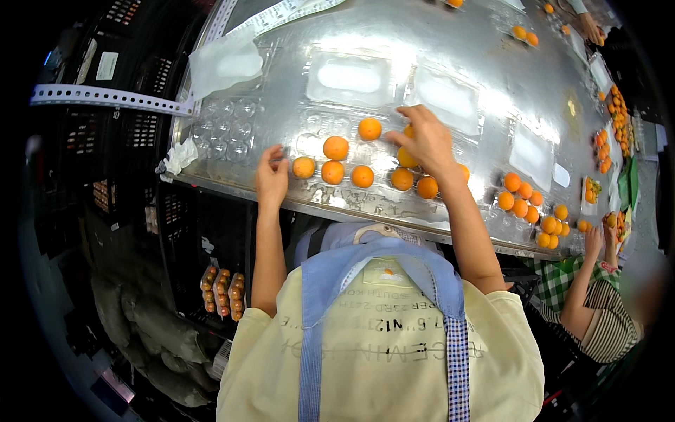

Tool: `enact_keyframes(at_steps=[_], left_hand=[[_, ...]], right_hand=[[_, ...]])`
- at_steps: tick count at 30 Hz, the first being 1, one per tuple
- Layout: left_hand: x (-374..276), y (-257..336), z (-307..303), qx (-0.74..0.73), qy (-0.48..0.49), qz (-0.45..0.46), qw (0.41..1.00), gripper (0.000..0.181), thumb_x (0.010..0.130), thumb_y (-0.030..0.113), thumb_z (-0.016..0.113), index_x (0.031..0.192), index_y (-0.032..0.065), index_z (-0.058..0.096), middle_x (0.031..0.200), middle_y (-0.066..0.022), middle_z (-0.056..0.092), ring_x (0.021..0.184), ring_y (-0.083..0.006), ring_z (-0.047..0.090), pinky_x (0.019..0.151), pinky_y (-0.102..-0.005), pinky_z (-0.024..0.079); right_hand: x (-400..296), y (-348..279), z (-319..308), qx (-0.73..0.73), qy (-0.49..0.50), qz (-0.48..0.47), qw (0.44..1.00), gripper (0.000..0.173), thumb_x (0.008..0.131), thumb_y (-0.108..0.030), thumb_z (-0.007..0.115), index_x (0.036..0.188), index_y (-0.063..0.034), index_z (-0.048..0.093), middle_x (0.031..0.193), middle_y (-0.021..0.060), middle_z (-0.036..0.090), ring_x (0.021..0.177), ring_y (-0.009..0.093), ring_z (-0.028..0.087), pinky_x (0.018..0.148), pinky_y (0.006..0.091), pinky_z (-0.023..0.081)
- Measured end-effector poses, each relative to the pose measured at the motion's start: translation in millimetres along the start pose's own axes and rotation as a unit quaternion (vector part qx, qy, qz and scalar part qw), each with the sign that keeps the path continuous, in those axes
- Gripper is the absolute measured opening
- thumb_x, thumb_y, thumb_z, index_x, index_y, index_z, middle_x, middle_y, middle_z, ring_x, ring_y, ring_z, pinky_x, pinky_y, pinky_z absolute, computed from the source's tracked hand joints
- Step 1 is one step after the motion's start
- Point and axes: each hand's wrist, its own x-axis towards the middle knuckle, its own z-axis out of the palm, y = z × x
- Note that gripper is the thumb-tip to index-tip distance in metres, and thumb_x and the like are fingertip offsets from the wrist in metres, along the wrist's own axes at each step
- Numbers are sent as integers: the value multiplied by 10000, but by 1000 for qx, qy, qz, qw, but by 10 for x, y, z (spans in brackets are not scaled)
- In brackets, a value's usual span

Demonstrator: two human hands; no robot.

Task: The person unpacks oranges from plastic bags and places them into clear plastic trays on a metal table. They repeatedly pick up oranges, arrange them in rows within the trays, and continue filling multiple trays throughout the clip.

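Note:
Orange round fruits sit in clear plastic trays along the near edge of a metal table. My left hand hovers at the left, fingers apart and holding nothing, beside an orange fruit. My right hand reaches over the tray to the right, its fingers around or just above a partly covered orange fruit; whether it grips this fruit is hidden. Another fruit lies between the hands, towards the back. An empty clear tray with round hollows lies left of my left hand.
Closed-looking clear packs lie behind the fruits. More filled trays stand to the right, near a co-worker's hands. Another person's hand is at the far right. Black crates and a perforated metal bar are at the left.

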Motion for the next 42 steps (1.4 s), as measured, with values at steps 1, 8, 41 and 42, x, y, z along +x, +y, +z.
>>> enact_keyframes(at_steps=[1,8,41,42], left_hand=[[-30,61,-25,36,24,18,999,328,850,2,590,1174,55,592,1088,-101,618,865,-158,603,715,-289,506],[-130,370,106,-48,60,114,991,259,850,19,603,1107,44,616,1068,-71,621,891,-152,592,770,-288,494],[-882,1209,747,-225,-291,214,905,530,745,-32,740,1211,40,498,1197,-104,576,1088,-181,583,919,-323,481],[-881,1204,745,-216,-289,227,905,542,732,-53,740,1207,38,496,1226,-116,565,1116,-194,575,942,-338,477]], right_hand=[[-66,140,-90,-32,11,23,999,416,749,-300,746,1050,-34,640,992,122,642,914,283,625,749,405,514],[-346,595,-358,-124,-64,177,974,426,723,-395,730,930,-30,659,740,130,675,716,298,656,646,391,511],[-775,-117,-309,581,-109,117,798,479,812,-129,739,1228,6,544,1054,83,640,948,145,610,793,272,495],[-778,-149,-292,585,-112,121,794,475,813,-126,738,1226,9,546,1052,81,641,953,146,612,796,276,497]])
